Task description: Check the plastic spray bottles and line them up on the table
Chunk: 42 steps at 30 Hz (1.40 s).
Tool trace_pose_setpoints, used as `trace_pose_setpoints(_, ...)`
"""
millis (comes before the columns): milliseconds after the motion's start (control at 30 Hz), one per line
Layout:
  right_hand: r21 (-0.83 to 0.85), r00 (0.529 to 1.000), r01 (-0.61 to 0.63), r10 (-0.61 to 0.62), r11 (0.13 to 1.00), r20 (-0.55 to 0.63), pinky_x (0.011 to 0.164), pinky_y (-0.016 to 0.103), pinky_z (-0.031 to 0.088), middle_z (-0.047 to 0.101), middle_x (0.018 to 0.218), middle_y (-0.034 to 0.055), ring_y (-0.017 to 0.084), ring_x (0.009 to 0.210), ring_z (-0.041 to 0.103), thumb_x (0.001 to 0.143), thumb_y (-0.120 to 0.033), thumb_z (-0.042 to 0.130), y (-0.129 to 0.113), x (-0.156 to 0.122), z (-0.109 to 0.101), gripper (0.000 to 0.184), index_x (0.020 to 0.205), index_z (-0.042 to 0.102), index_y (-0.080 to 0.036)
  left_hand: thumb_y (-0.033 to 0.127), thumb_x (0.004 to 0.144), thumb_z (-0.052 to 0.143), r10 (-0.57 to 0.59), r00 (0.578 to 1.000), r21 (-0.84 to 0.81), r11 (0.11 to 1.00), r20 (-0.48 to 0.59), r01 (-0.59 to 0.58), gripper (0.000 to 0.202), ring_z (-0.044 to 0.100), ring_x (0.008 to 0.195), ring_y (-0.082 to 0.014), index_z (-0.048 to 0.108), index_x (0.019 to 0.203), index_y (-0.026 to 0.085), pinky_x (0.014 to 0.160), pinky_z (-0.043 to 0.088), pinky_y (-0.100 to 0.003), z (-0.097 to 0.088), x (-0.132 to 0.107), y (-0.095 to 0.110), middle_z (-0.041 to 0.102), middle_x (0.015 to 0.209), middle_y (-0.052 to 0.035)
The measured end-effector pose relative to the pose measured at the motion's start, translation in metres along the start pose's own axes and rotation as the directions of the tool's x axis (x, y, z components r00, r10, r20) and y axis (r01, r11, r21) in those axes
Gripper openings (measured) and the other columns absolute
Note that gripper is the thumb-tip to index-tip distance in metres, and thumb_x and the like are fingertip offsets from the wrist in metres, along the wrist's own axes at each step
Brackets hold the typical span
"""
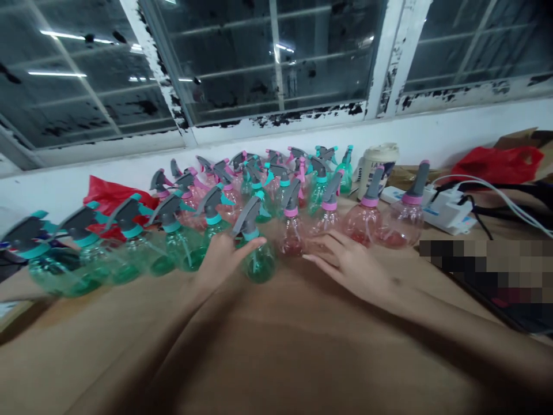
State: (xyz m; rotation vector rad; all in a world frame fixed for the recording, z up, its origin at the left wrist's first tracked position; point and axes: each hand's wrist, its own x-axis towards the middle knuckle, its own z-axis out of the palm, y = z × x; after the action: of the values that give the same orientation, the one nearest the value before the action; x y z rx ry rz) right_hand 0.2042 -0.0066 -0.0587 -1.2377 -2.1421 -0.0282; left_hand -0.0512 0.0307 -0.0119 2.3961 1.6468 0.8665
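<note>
My left hand (pixel 224 256) is round the left side of a green spray bottle (pixel 261 266) with a grey and turquoise trigger head. The thumb lies across it just below the collar; the other fingers are mostly hidden. My right hand (pixel 352 259) has its fingers stretched out and apart, in front of a pink spray bottle (pixel 329 219); whether they touch it I cannot tell. Another pink spray bottle (pixel 292 239) stands between the two hands. Two more stand to the right, the nearer one (pixel 363 222) just behind my right hand.
Green spray bottles (pixel 125 259) stand in a row at left, with more green and pink ones behind. Red plastic bags (pixel 114 199) lie near the wall. A paper cup (pixel 378 167), white power adapters (pixel 449 210) and cables are at right, by a blurred-out dark object. Windows (pixel 276 57) rise behind.
</note>
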Motion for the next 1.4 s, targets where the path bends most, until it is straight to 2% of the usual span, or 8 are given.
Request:
trace_pose_setpoints(100,0.018,0.987,-0.160,0.160,0.987,-0.008,0.070,0.040,0.054,0.066,0.101,0.0091,0.025,0.082,0.066,0.089,-0.049,0.044,-0.008,0.016,0.001,0.040,0.115,0.055,-0.020,0.052,0.081,0.053,0.000,1.000,-0.018,1.000,-0.010,0.000,0.035,0.046,0.054,-0.0134,0.057,0.073,0.018,0.053,0.036,-0.025,0.006,0.008,-0.003,0.047,0.055,0.0041)
trace_pose_setpoints(200,-0.078,0.966,-0.257,0.255,0.963,-0.035,0.069,0.046,0.053,0.065,0.105,0.0160,0.032,0.084,0.065,0.086,-0.053,0.046,-0.009,0.031,0.007,0.056,0.127,0.048,-0.015,0.051,0.082,0.052,-0.003,1.000,-0.029,1.000,-0.010,0.002,0.036,0.043,0.052,-0.0128,0.057,0.073,0.017,0.052,0.035,-0.025,0.010,0.015,-0.005,0.045,0.054,0.0046)
trace_pose_setpoints(400,-0.141,0.927,-0.371,0.375,0.918,0.000,0.060,0.048,0.050,0.067,0.071,0.0124,0.035,0.070,0.065,0.084,-0.059,0.044,-0.012,0.063,0.024,0.078,0.140,0.030,-0.007,0.051,0.082,0.052,0.016,1.000,-0.050,0.999,-0.003,-0.017,0.036,0.046,0.056,-0.0146,0.053,0.066,0.018,0.053,0.034,-0.026,0.014,0.031,-0.009,0.046,0.053,0.0037)
trace_pose_setpoints(667,-0.179,0.920,-0.381,0.392,0.907,0.028,0.062,0.045,0.048,0.067,0.088,0.0198,0.035,0.076,0.065,0.085,-0.059,0.039,-0.012,0.079,0.032,0.066,0.120,0.051,-0.005,0.048,0.080,0.054,-0.038,0.999,-0.040,0.999,-0.030,0.037,0.033,0.040,0.051,-0.0138,0.050,0.064,0.019,0.051,0.031,-0.027,0.015,0.045,-0.017,0.038,0.050,0.0052)
trace_pose_setpoints(867,-0.182,0.920,-0.363,0.382,0.914,0.086,0.063,0.043,0.047,0.064,0.101,0.0192,0.034,0.081,0.064,0.086,-0.056,0.038,-0.021,0.075,0.028,0.057,0.113,0.052,-0.007,0.045,0.083,0.053,-0.026,0.998,-0.070,0.997,-0.050,0.023,0.029,0.049,0.062,-0.0169,0.055,0.073,0.017,0.059,0.037,-0.028,0.022,0.052,-0.023,0.048,0.060,0.0020)
trace_pose_setpoints(1067,-0.208,0.935,-0.323,0.345,0.923,0.081,0.058,0.041,0.045,0.063,0.097,0.0175,0.031,0.075,0.064,0.087,-0.056,0.035,-0.030,0.059,0.027,0.055,0.111,0.052,-0.009,0.045,0.085,0.049,-0.034,0.998,-0.060,0.998,-0.060,0.031,0.031,0.059,0.080,-0.0250,0.057,0.088,0.016,0.071,0.044,-0.036,0.024,0.051,-0.022,0.061,0.079,-0.0061)
trace_pose_setpoints(1167,-0.215,0.940,-0.315,0.336,0.924,0.066,0.056,0.039,0.045,0.063,0.095,0.0169,0.030,0.074,0.064,0.088,-0.056,0.033,-0.031,0.054,0.026,0.056,0.112,0.051,-0.010,0.050,0.084,0.049,-0.041,0.997,-0.038,0.999,-0.063,0.039,0.038,0.060,0.087,-0.0285,0.057,0.097,0.015,0.075,0.045,-0.040,0.023,0.048,-0.020,0.063,0.087,-0.0084)
trace_pose_setpoints(1400,-0.204,0.945,-0.304,0.322,0.930,0.057,0.056,0.037,0.045,0.063,0.097,0.0168,0.030,0.075,0.063,0.088,-0.056,0.034,-0.030,0.045,0.022,0.056,0.113,0.051,-0.010,0.056,0.082,0.050,-0.064,0.995,-0.025,0.998,-0.071,0.062,0.048,0.061,0.085,-0.0284,0.055,0.104,0.014,0.074,0.047,-0.040,0.023,0.042,-0.016,0.062,0.088,-0.0093)
